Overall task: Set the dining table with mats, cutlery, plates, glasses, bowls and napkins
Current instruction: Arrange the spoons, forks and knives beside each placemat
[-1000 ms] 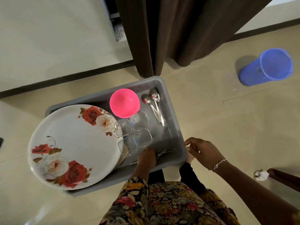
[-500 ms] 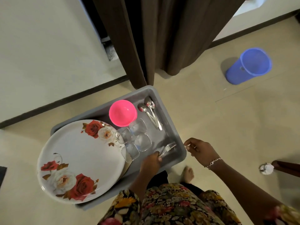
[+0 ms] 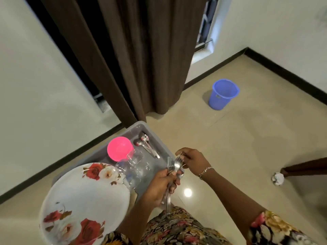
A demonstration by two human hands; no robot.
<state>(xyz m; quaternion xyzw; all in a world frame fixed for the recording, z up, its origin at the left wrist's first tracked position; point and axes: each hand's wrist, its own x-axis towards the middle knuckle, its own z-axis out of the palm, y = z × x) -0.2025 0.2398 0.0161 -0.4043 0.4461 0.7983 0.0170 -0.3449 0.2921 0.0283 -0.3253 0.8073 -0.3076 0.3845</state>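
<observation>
A bunch of forks is gripped by the left hand, whose fingers are curled round the handles; the tines point upward and the handle ends stick out below the fist. The head of one fork is pinched by the thumb and fingertips of the right hand, on whose wrist a thin bracelet is worn. Both hands are held above the near right corner of a grey plastic tub, which is set on the tiled floor.

Inside the tub, a pink bowl is seen toward the far side, with several spoons laid just beside it on the right. A cluster of clear glasses is placed near the bowl, toward the person. A large white plate with red roses is propped over the tub's left part and overhangs its edge.

A blue bucket is stood well apart on the floor, near a brown curtain. A crumpled ball is seen at the foot of a dark wooden leg on the right.
</observation>
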